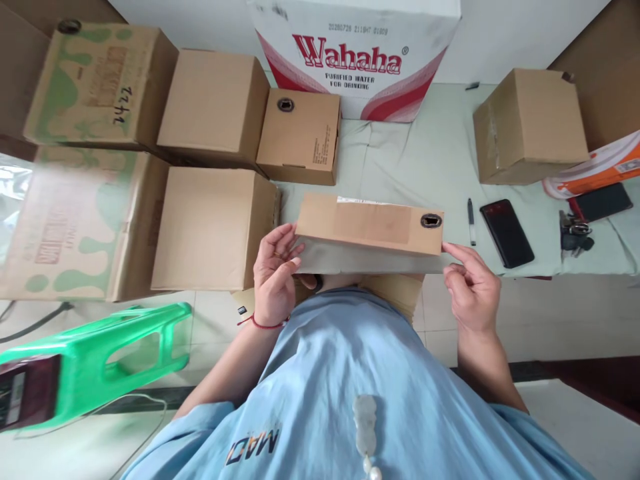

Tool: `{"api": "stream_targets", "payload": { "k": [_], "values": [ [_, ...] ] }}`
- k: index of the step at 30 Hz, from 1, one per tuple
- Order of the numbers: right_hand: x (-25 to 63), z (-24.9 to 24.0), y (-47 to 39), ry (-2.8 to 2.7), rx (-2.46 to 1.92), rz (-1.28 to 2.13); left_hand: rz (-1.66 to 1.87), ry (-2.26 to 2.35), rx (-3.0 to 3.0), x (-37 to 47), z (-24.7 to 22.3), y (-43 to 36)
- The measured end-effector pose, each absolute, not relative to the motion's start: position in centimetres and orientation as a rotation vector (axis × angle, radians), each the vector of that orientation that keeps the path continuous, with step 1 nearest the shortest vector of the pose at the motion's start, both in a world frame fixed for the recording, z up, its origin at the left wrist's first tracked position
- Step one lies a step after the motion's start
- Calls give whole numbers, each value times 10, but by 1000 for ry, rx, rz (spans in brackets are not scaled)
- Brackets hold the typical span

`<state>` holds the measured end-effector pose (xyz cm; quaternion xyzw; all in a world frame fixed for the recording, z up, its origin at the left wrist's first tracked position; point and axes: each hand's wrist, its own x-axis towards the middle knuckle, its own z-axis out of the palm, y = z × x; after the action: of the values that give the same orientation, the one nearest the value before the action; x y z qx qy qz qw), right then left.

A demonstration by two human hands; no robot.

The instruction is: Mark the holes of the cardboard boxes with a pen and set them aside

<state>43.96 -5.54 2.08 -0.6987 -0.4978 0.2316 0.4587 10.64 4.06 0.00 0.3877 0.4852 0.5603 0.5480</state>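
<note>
A small, flat brown cardboard box [325, 220] is at the front edge of the table, with one long side facing up toward me. That side has a patch of darker tape and a black-rimmed oval hole near its right end. My left hand [276, 277] has its fingertips at the box's left end, the thumb lower and partly apart. At the lower right corner, my right hand [473, 287] touches the box with its index finger while the other fingers are curled. The box's underside and any fingers behind it are hidden.
Several cardboard boxes [203, 227] stand on the left, with a smaller holed box [300, 137] beside them. A Wahaha carton [355, 60] is at the back. Rightward are a pen [471, 222], a phone [507, 233], keys [576, 233] and another box [530, 127]. A green stool [90, 360] stands lower left.
</note>
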Motion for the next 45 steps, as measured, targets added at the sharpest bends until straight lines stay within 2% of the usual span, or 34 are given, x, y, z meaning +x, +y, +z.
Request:
{"api": "stream_targets", "payload": {
  "k": [6, 13, 16, 20, 24, 28, 32, 38, 41, 45],
  "values": [
    [419, 50, -66, -1359, -1640, 452, 1344, 1222, 909, 112, 9, 49],
    [425, 17, -60, -1291, -1552, 677, 1232, 1606, 1443, 107, 24, 35],
    [449, 4, -51, -1298, -1720, 521, 1227, 1688, 1729, 99, 34, 22],
    [491, -13, -25, -1260, -2161, 20, 1281, 1401, 2156, 105, 48, 19],
    [514, -23, 13, -1321, -2570, 69, 1212, 1111, 2443, 138, 55, 35],
    [514, -25, 41, -1358, -2662, 146, 828, 925, 2588, 171, 49, 52],
    [513, -26, 42, -1275, -2382, 307, 509, 869, 2675, 184, 38, 61],
    [512, -12, 10, -674, -1437, 984, 547, 897, 2687, 183, 35, 60],
    [500, 4, -1, -578, -1174, 1033, 577, 906, 2671, 183, 36, 58],
    [467, 27, -8, -631, -1171, 994, 592, 936, 2636, 185, 37, 58]
  ]
}}
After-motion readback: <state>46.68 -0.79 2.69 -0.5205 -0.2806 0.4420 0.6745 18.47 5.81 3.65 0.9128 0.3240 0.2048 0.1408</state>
